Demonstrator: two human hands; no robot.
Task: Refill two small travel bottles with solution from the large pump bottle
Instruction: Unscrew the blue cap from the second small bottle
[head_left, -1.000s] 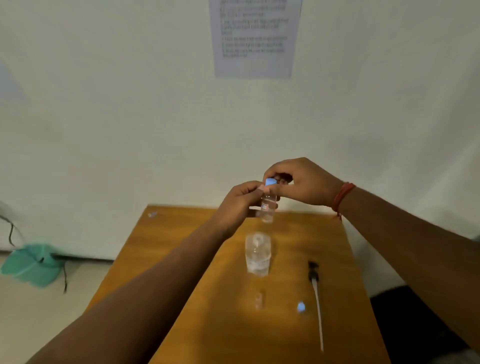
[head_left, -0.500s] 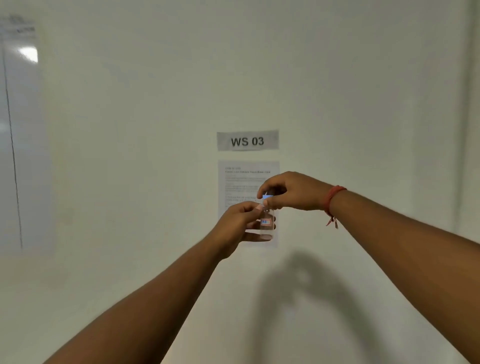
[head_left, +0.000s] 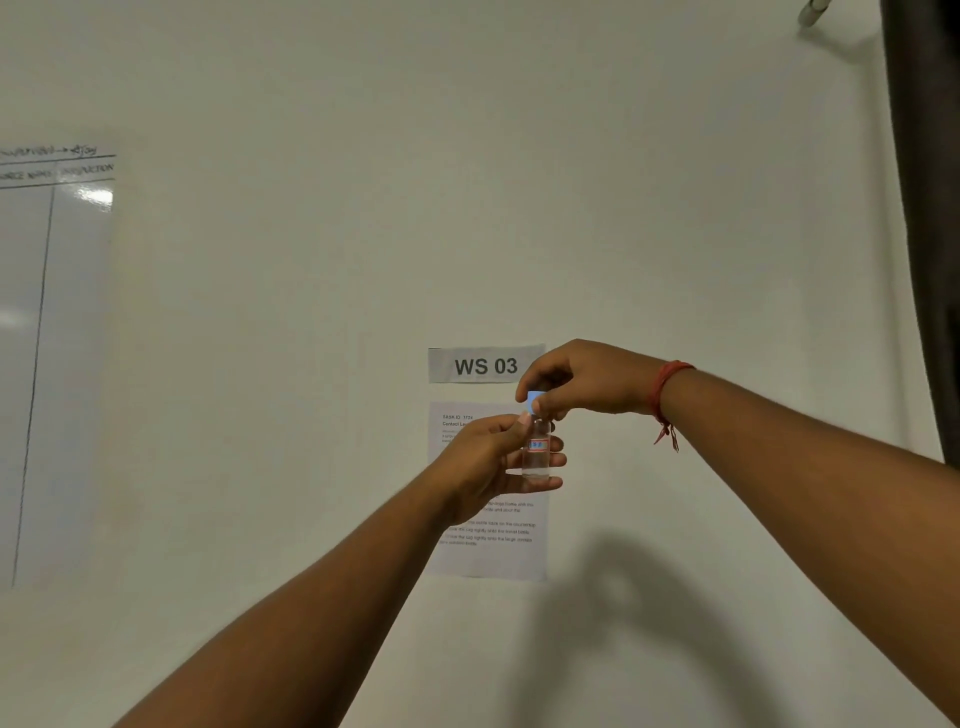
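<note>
Whiteboard (head_left: 57, 332): seen at the far left on the wall, ruled with dark lines; its handwritten headings are too blurred to be read.
Left hand (head_left: 483, 462): raised in front of the wall, with its fingers curled round the body of the bottle, thumb near the neck and fingertips showing past the right side.
Bottle (head_left: 536, 452): small and clear, held upright in mid-air between the two hands, in front of the sheet; a red-and-blue label is seen on its front, and clear liquid appears to be inside.
Cap (head_left: 535, 401): blue, seated on top of the bottle and pinched from above by the right hand.
Sign (head_left: 485, 365): a grey strip reading "WS 03", fixed to the wall just above the sheet.
Sheet (head_left: 488, 551): printed paper on the wall, partly hidden by the hands; its text is too small to be read.
Right hand (head_left: 587, 379): fingers and thumb closed on the cap.
Thread (head_left: 665, 395): red, worn round the right wrist, with ends hanging down.
</note>
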